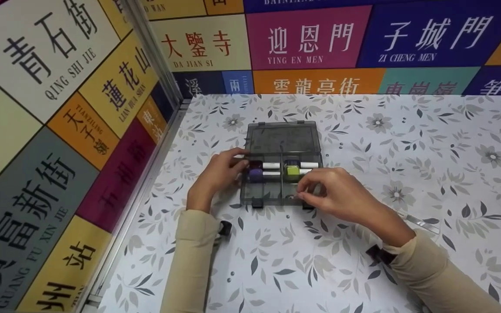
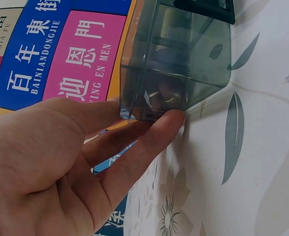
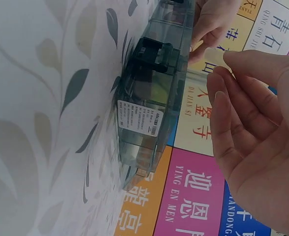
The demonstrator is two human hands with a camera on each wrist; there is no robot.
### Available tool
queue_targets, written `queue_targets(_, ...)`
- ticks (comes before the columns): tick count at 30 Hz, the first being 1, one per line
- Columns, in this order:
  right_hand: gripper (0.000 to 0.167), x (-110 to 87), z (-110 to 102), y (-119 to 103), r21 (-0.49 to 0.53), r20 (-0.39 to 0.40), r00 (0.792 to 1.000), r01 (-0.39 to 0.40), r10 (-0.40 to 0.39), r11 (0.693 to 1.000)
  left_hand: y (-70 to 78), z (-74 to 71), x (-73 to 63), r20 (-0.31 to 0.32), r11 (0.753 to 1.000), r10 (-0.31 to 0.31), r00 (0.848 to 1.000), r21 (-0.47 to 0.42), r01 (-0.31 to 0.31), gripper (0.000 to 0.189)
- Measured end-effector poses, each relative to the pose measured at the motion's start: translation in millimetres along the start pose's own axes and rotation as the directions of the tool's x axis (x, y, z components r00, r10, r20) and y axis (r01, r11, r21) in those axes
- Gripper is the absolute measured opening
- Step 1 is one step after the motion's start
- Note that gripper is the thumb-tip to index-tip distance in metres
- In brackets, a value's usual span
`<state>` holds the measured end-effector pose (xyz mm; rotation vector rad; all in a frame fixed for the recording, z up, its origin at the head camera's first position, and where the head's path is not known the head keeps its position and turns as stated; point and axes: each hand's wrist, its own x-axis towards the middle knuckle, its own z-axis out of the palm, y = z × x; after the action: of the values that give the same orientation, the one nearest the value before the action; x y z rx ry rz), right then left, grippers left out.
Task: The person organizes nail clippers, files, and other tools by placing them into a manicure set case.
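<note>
On the table a smoky clear plastic box lies with its lid folded back. Small bottles with white caps lie in its compartments, among them a purple bottle and a yellow-green bottle. Along the box's left side, the fairly straight fingers of my left hand touch the wall and rim. Over the front right compartment, thumb and forefinger of my right hand pinch a small whitish round-ended piece. Most of that piece is hidden by the fingers, so its kind cannot be told.
Dark latches stick out from the box's front edge. A clear strip-like thing lies right of the box, near my right forearm. Printed panels stand behind and left of the flower-patterned table.
</note>
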<state>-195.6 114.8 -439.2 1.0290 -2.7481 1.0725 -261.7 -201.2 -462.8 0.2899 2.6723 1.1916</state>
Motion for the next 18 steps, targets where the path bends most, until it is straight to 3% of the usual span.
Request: queue_targets(18,0.007,8.7,13.7,-4.8,-0.012,0.003,1.000,0.001,-0.001,1.000,-1.7,1.1,0.5,-0.001,1.000,0.022,1.000,-0.019,-0.022,0.039)
